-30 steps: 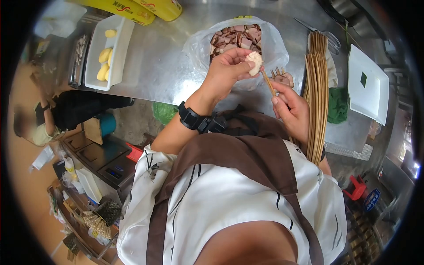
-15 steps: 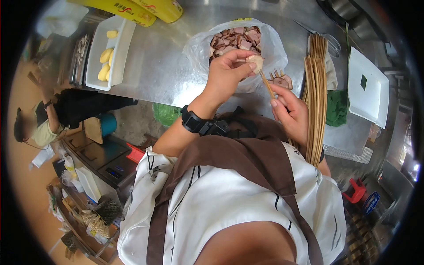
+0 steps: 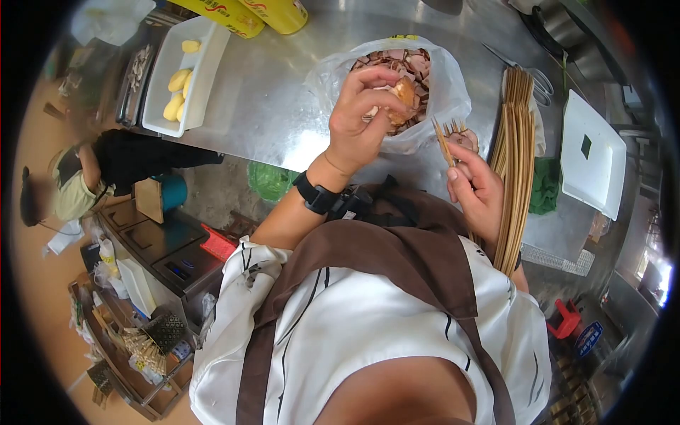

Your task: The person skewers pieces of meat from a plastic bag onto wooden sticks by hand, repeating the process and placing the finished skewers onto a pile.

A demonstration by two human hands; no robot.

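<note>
My left hand point(image 3: 361, 117) is closed on a meat slice point(image 3: 405, 92) with a browned edge, above an open clear plastic bag point(image 3: 448, 78) full of cut meat slices point(image 3: 397, 55). My right hand point(image 3: 478, 188) pinches a pointed bamboo skewer point(image 3: 443, 145), to the right of the bag. The skewer tip is apart from the slice. Just beyond my right fingers lie threaded meat slices point(image 3: 465, 139) with several skewer tips poking out. Beside my right wrist runs a thick bundle of bamboo skewers point(image 3: 513, 163).
A white tub point(image 3: 207, 92) with several peeled potatoes point(image 3: 179, 80) stands at the left. Yellow packages point(image 3: 283, 15) lie at the back. Scissors point(image 3: 540, 83), a green cloth point(image 3: 544, 185) and a white tray point(image 3: 593, 152) are on the right. Another person point(image 3: 74, 173) stands at far left.
My left hand has moved away from the skewer tip and over the bag, its slice now showing a browned side. My right hand still holds the skewer, now apart from the meat.
</note>
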